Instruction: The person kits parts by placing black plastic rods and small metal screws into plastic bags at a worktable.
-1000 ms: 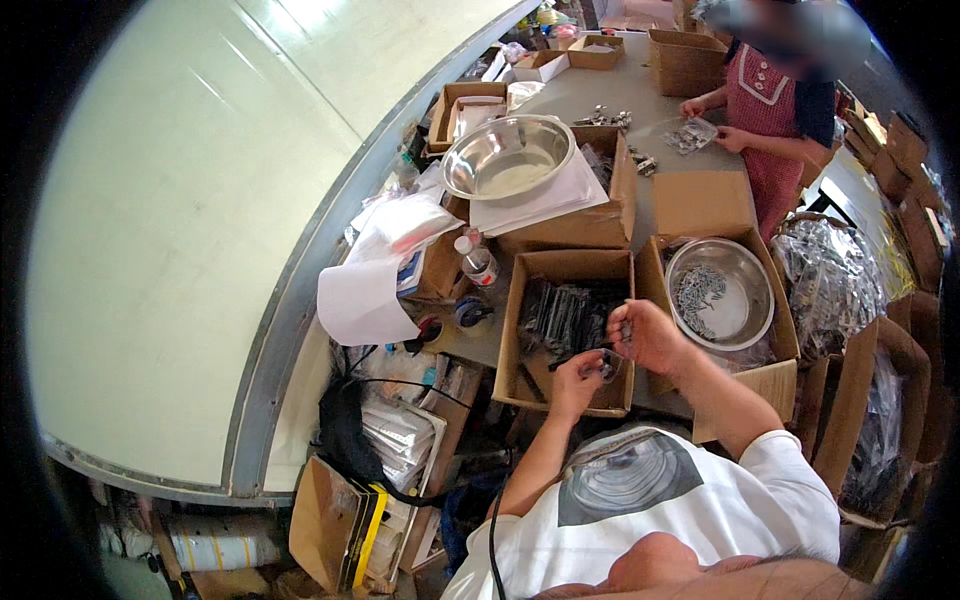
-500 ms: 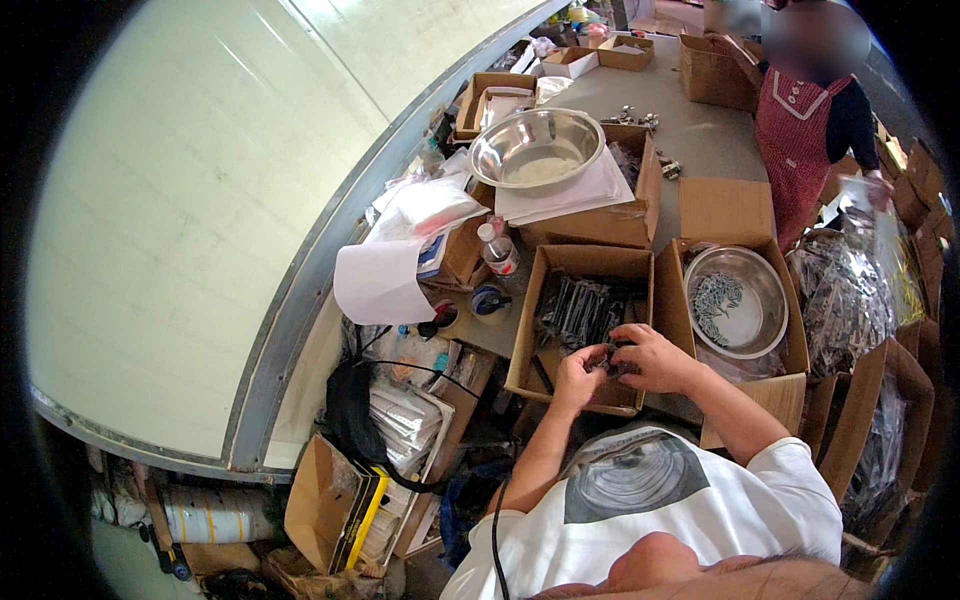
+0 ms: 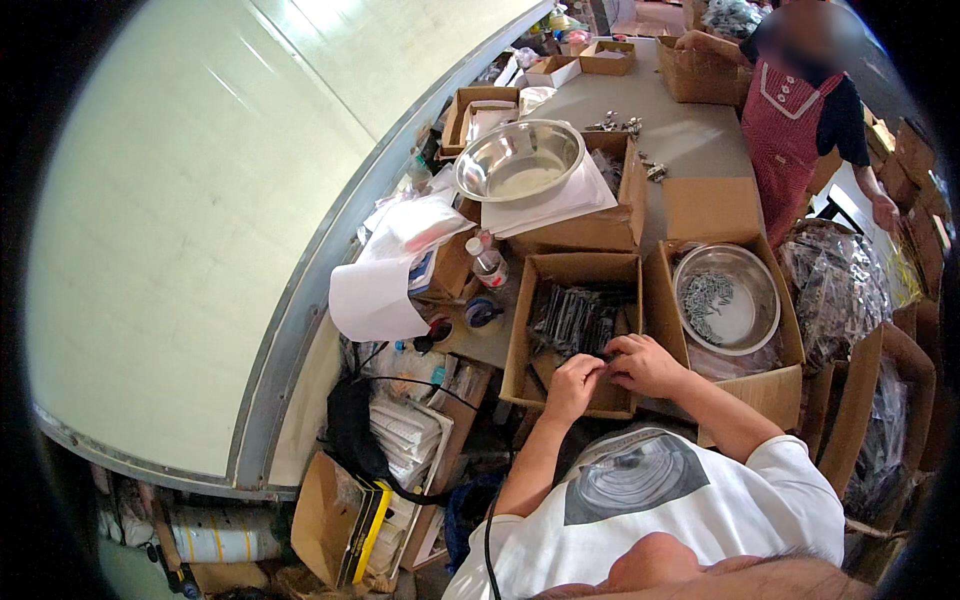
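Note:
My left hand (image 3: 573,386) and my right hand (image 3: 646,366) meet over the near part of an open cardboard box (image 3: 518,345). Fingers of both are closed and their tips almost touch. Something small and dark shows between them, too covered to name. Inside the box, just beyond my hands, lie several dark flat strips (image 3: 577,318) in a row, some in clear wrapping. Right of it stands another open box (image 3: 655,290), where a steel bowl (image 3: 748,318) holds a heap of small grey screw-like pieces (image 3: 706,300).
A large steel basin (image 3: 520,160) rests on papers over a box beyond. A plastic bottle (image 3: 487,265) stands left of my box. Bagged goods (image 3: 835,285) crowd the right side. A person in a red apron (image 3: 785,130) stands at the far right, touching a carton (image 3: 698,75).
My fingertips have drawn together, covering more of the dark piece that showed between them. The view has shifted slightly. The other person's lowered hand, earlier by a clear bag, now hangs apart from it.

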Demonstrator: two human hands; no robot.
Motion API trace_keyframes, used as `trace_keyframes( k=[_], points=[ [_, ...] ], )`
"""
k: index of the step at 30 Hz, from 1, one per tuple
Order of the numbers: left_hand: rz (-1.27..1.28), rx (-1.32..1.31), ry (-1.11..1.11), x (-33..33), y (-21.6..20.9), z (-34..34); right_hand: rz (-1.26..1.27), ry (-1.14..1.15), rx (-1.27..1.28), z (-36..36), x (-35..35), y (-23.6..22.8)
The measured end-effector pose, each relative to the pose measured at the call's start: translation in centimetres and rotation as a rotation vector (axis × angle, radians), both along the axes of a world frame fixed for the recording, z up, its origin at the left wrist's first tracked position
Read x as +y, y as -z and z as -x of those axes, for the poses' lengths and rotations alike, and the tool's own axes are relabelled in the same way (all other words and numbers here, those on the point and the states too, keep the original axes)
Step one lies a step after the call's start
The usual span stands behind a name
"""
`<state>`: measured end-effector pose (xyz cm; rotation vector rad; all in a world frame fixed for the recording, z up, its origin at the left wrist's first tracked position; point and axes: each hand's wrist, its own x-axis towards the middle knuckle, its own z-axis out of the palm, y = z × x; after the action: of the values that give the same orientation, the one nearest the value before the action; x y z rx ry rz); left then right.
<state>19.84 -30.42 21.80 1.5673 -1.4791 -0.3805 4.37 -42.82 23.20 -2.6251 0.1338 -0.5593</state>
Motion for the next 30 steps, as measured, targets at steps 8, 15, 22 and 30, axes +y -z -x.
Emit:
trace_keyframes(
  k=[8,15,22,30],
  points=[
    [0.083,0.142,-0.049,0.2,-0.2,0.7,-0.299,0.092,0.048,-0.1,0.1,-1.1],
    [0.166,0.048,0.018,0.1,-1.8,1.4,-0.099,0.011,-0.093,1.0,0.2,-2.5],
    [0.192,0.326,0.06,-0.1,-4.9,1.4,-0.122,0.143,-0.131,5.4,-0.6,-5.1],
    [0.258,0.476,0.13,-3.7,-5.5,3.7,0.023,0.687,-0.332,14.3,-1.3,-9.0]
  ],
)
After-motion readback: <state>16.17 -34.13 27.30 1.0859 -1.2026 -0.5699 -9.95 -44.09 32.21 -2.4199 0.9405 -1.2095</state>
